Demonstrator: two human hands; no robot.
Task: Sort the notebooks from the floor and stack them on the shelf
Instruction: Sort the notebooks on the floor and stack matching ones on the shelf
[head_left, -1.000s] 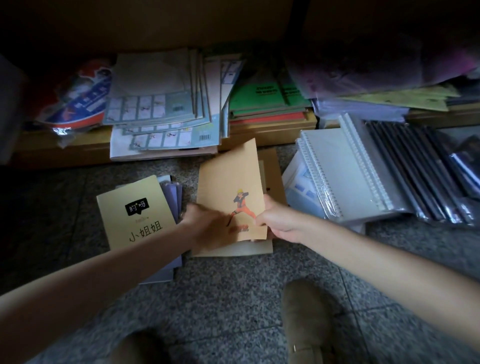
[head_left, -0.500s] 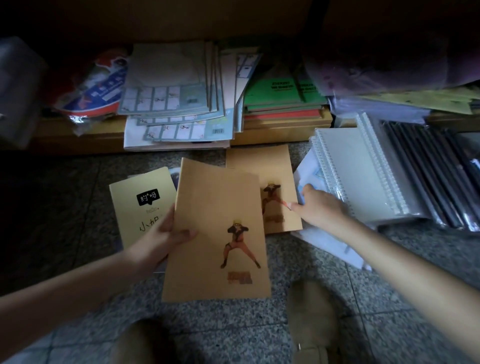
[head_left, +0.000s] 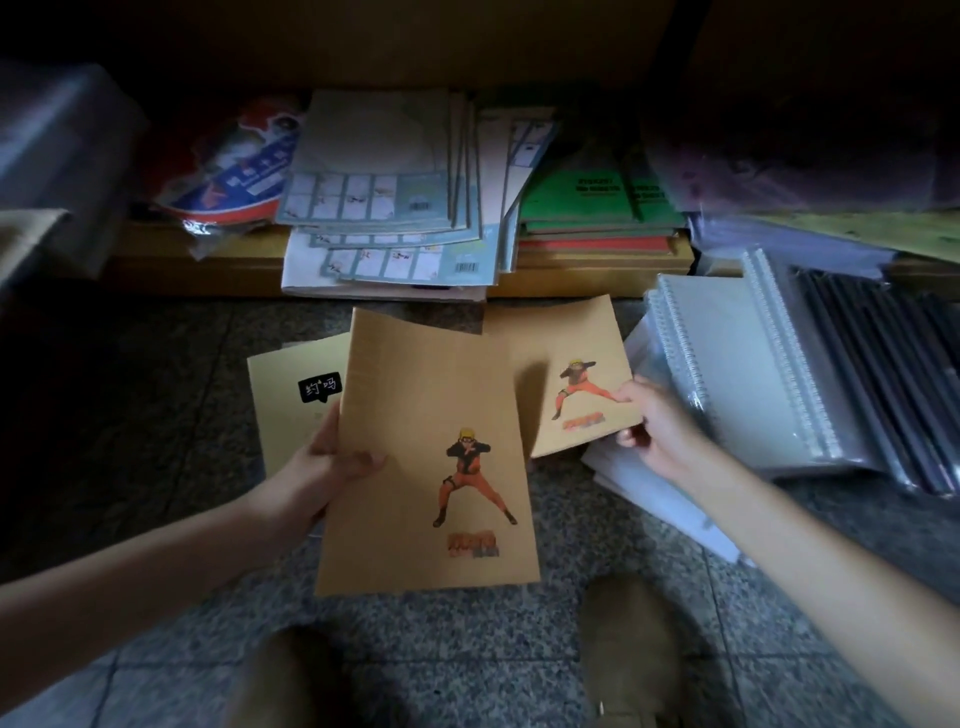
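My left hand (head_left: 324, 467) grips the left edge of a tan notebook (head_left: 415, 415) printed with an orange cartoon figure, thumb on its cover, holding it above the floor. My right hand (head_left: 657, 434) pinches the right edge of a second tan notebook (head_left: 571, 358) with the same figure; its near edge is lifted off the floor. A pale yellow notebook (head_left: 291, 395) with a black label lies on the floor, partly hidden behind the first notebook. The low wooden shelf (head_left: 171, 260) runs across the back.
The shelf holds a stack of light blue booklets (head_left: 384, 208), green and red notebooks (head_left: 597, 208) and a red-and-blue packet (head_left: 234, 166). Wrapped spiral notebooks (head_left: 737, 364) and dark ones (head_left: 883, 374) lie on the right. My shoes (head_left: 628, 649) stand on the speckled tile floor (head_left: 156, 415).
My left hand lifted the top tan notebook off the floor pile and drew it toward me. My right hand let go of it, reached to the second tan notebook and began lifting it.
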